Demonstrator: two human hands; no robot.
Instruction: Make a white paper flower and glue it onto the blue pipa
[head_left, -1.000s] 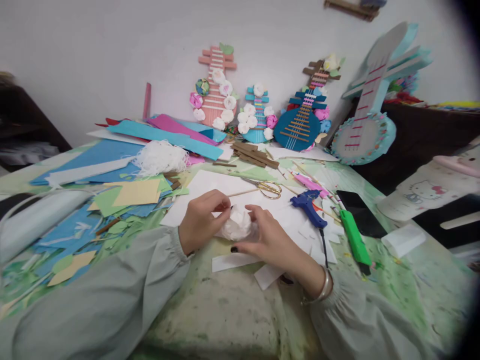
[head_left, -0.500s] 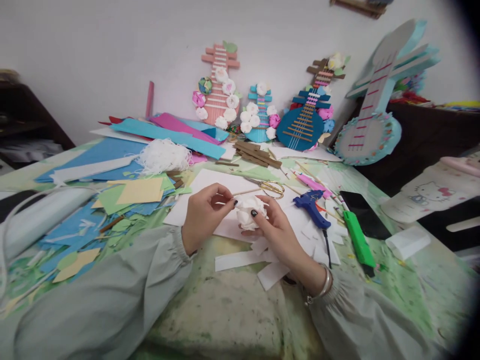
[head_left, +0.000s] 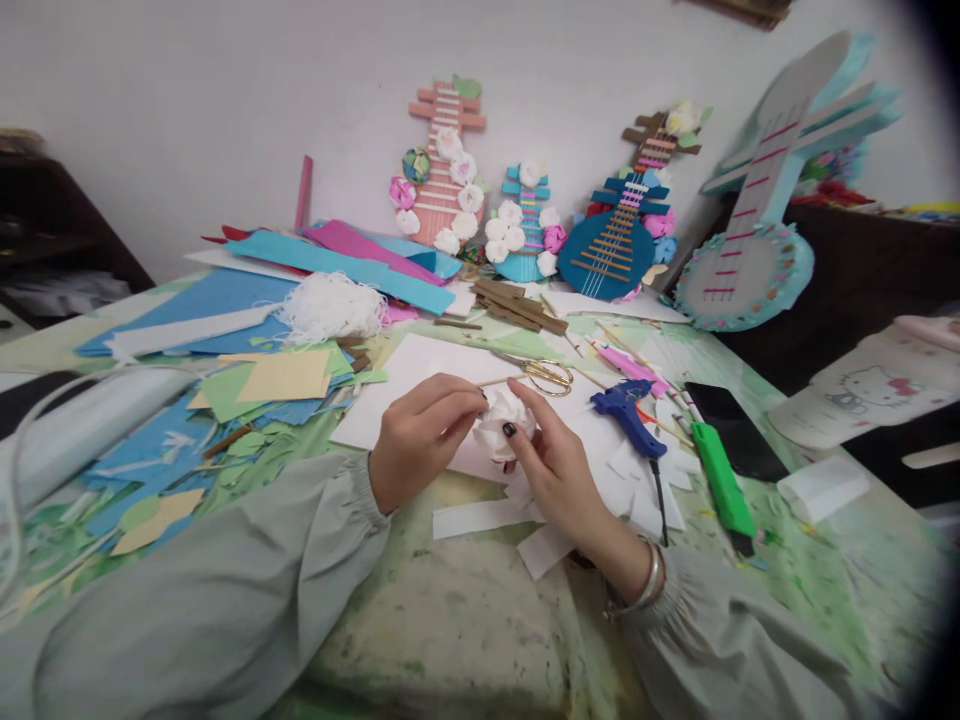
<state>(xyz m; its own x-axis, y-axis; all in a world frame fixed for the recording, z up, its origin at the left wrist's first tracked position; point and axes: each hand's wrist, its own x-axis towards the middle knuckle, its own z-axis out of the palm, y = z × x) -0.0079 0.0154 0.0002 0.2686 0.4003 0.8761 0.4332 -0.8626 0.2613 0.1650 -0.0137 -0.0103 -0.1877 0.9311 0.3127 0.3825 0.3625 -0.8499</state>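
Observation:
A round white paper flower (head_left: 501,428) is held above the white sheets at the middle of the table. My right hand (head_left: 559,460) wraps round its right side, thumb on the front. At its upper left edge, my left hand (head_left: 426,435) pinches with its fingertips against the petals; whether it grips a petal is hidden. Just behind the flower lie gold-handled scissors (head_left: 547,376) on a white sheet (head_left: 420,365). White paper strips (head_left: 480,518) lie below the flower.
A blue glue gun (head_left: 628,415), a green cutter (head_left: 721,480), a black phone (head_left: 739,430) and a cup (head_left: 862,385) stand or lie to the right. Coloured paper scraps (head_left: 285,376) and white shreds (head_left: 330,308) are on the left. Decorated paper instruments (head_left: 607,250) lean against the wall.
My left fingers have closed in more over the flower's upper left edge, and the flower has turned slightly in my right hand. The whole view has shifted slightly.

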